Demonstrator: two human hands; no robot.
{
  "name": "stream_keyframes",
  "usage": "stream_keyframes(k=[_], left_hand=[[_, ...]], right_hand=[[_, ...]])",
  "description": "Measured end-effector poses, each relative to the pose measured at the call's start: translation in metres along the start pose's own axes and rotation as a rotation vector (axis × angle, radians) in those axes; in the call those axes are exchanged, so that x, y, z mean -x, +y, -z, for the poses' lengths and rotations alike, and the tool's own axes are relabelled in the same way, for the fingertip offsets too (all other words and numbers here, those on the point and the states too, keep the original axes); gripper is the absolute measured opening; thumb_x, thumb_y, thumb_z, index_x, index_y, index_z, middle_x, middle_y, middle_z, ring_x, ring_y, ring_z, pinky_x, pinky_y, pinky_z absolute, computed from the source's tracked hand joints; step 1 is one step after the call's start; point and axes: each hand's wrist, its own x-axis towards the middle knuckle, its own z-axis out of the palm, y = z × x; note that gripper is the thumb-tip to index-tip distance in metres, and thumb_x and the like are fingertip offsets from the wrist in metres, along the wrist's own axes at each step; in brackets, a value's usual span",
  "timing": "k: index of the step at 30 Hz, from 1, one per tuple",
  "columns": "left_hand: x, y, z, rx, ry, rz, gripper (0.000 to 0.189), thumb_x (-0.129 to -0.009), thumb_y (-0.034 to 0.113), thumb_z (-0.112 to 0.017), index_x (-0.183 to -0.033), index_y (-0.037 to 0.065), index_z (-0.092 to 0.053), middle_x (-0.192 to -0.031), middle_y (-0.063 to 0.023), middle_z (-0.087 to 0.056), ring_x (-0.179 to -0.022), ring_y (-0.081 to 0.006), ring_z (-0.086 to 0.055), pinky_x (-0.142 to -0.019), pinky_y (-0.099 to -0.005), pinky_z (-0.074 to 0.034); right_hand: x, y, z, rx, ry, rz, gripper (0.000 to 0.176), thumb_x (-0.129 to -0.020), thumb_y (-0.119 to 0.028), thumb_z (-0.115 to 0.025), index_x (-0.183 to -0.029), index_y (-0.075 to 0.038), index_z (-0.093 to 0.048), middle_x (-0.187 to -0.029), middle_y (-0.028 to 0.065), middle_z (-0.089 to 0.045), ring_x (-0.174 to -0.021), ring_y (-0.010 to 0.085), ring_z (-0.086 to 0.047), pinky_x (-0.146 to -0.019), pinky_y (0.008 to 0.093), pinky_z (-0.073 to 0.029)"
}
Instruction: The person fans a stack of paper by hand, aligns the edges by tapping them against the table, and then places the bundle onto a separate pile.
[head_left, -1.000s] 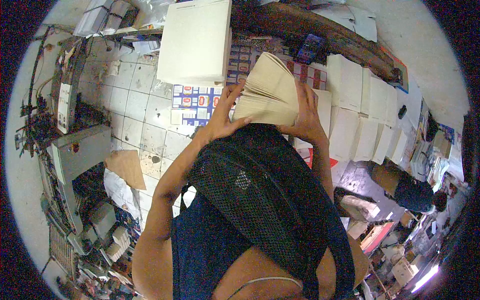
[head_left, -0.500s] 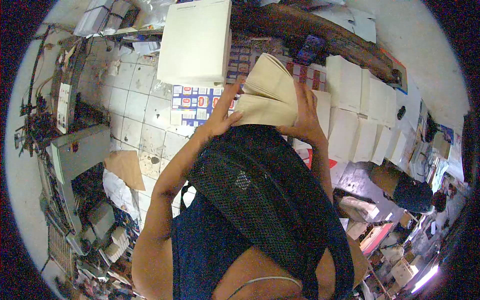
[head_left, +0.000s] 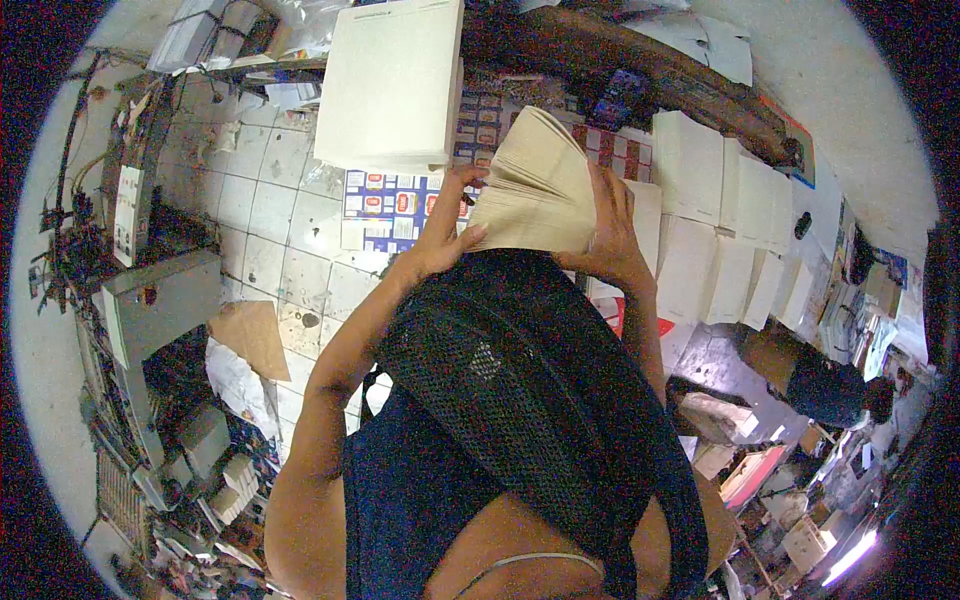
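A thick stack of cream paper sheets (head_left: 535,215) stands upright in front of my chest, its sheets bowed and parted into two sections at the top. My left hand (head_left: 445,228) grips its left edge, thumb on the near side. Around the right edge curl the fingers of my right hand (head_left: 615,232). A small dark spot shows by my left fingers, too small to name. Just beyond my left hand lies a tall pile of pale sheets (head_left: 388,90), with faint print along its far edge. The bottom of the held stack is hidden behind a black mesh bag (head_left: 500,360) worn on my front.
Printed blue-and-white sheets (head_left: 385,215) lie under the pile on a white tiled surface (head_left: 270,210). Several paper stacks (head_left: 690,175) stand to the right. Brown paper (head_left: 250,338) lies at the left. Another person (head_left: 815,380) is at the far right.
The stack's sheets have spread, with more separate edges fanned out along the gap. My left fingers have shifted slightly; both hands stay at the same edges.
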Motion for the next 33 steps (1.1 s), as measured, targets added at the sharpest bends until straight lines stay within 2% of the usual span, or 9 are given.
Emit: stream_keyframes(k=[5,11,17,21,23,26,29,32,33], left_hand=[[-0.001,0.004,-0.001,0.036,0.016,0.025,0.085,-0.081,0.045,-0.062,-0.144,0.002,-0.025,-0.129,-0.0195,-0.038,-0.117,-0.0328,-0.041,-0.1,-0.0432,-0.034],[-0.007,-0.001,0.001,-0.115,-0.032,-0.055,0.091,-0.082,0.048,-0.062,-0.149,0.004,-0.019,-0.129,-0.0226,-0.037,-0.118,-0.0357,-0.04,-0.102,-0.0459,-0.033],[-0.007,0.005,0.0,-0.07,0.015,-0.023,0.08,-0.081,0.049,-0.061,-0.14,0.003,-0.031,-0.13,-0.0205,-0.038,-0.121,-0.0354,-0.038,-0.104,-0.0454,-0.03],[-0.001,-0.002,0.0,-0.029,-0.069,0.099,0.09,-0.084,0.053,-0.054,-0.15,0.005,-0.014,-0.154,-0.0196,-0.017,-0.142,-0.0358,-0.015,-0.115,-0.0455,-0.012],[-0.009,-0.006,0.006,0.042,-0.167,0.086,0.09,-0.086,0.053,-0.053,-0.151,0.005,-0.011,-0.157,-0.0183,-0.011,-0.145,-0.0346,-0.006,-0.116,-0.0454,-0.006],[-0.012,0.008,0.001,0.045,0.002,0.066,0.084,-0.081,0.044,-0.059,-0.145,0.002,-0.024,-0.128,-0.0205,-0.038,-0.121,-0.0319,-0.039,-0.105,-0.0419,-0.029],[-0.013,-0.001,0.001,-0.033,-0.061,0.041,0.089,-0.082,0.048,-0.056,-0.149,0.003,-0.019,-0.127,-0.0222,-0.038,-0.119,-0.0325,-0.039,-0.105,-0.0427,-0.029],[-0.013,0.003,0.002,-0.054,-0.132,0.093,0.088,-0.087,0.065,-0.039,-0.151,0.009,-0.017,-0.157,-0.0148,-0.015,-0.144,-0.0362,-0.008,-0.116,-0.0478,-0.007],[-0.013,0.002,0.002,-0.043,-0.128,0.086,0.088,-0.087,0.065,-0.039,-0.151,0.009,-0.017,-0.157,-0.0149,-0.016,-0.144,-0.0366,-0.01,-0.116,-0.0481,-0.008]], right_hand=[[0.0,0.002,-0.001,0.002,0.007,0.013,0.12,-0.046,-0.031,-0.082,-0.147,-0.004,-0.022,-0.144,0.0244,-0.029,-0.134,0.0426,-0.027,-0.112,0.0509,-0.025],[0.002,0.005,-0.003,0.015,0.018,0.012,0.121,-0.046,-0.032,-0.083,-0.147,-0.004,-0.022,-0.144,0.0248,-0.029,-0.133,0.0428,-0.028,-0.112,0.0509,-0.025],[0.001,0.004,-0.003,0.009,0.019,0.017,0.122,-0.047,-0.033,-0.084,-0.148,-0.005,-0.021,-0.144,0.0256,-0.028,-0.133,0.0434,-0.027,-0.112,0.051,-0.025],[0.001,0.004,-0.003,0.015,0.018,0.02,0.123,-0.047,-0.033,-0.085,-0.148,-0.006,-0.021,-0.144,0.0258,-0.028,-0.133,0.0436,-0.028,-0.111,0.0512,-0.026],[0.0,0.003,-0.002,0.02,0.014,0.012,0.124,-0.047,-0.035,-0.085,-0.148,-0.006,-0.021,-0.144,0.0261,-0.028,-0.133,0.0438,-0.027,-0.112,0.0513,-0.025],[0.0,0.002,-0.002,0.009,0.009,-0.005,0.125,-0.047,-0.036,-0.086,-0.148,-0.006,-0.02,-0.145,0.0264,-0.027,-0.134,0.0441,-0.027,-0.112,0.0513,-0.025],[0.0,0.001,-0.002,0.01,0.008,-0.011,0.125,-0.047,-0.037,-0.087,-0.148,-0.006,-0.02,-0.146,0.026,-0.026,-0.134,0.0441,-0.026,-0.112,0.0511,-0.025],[0.001,0.001,-0.001,0.012,0.001,-0.018,0.124,-0.047,-0.036,-0.086,-0.148,-0.006,-0.021,-0.146,0.0257,-0.026,-0.135,0.0439,-0.025,-0.112,0.0511,-0.025],[0.001,0.001,-0.001,0.011,-0.003,-0.02,0.123,-0.048,-0.036,-0.086,-0.148,-0.006,-0.021,-0.146,0.0256,-0.026,-0.135,0.0438,-0.025,-0.112,0.0511,-0.025]])
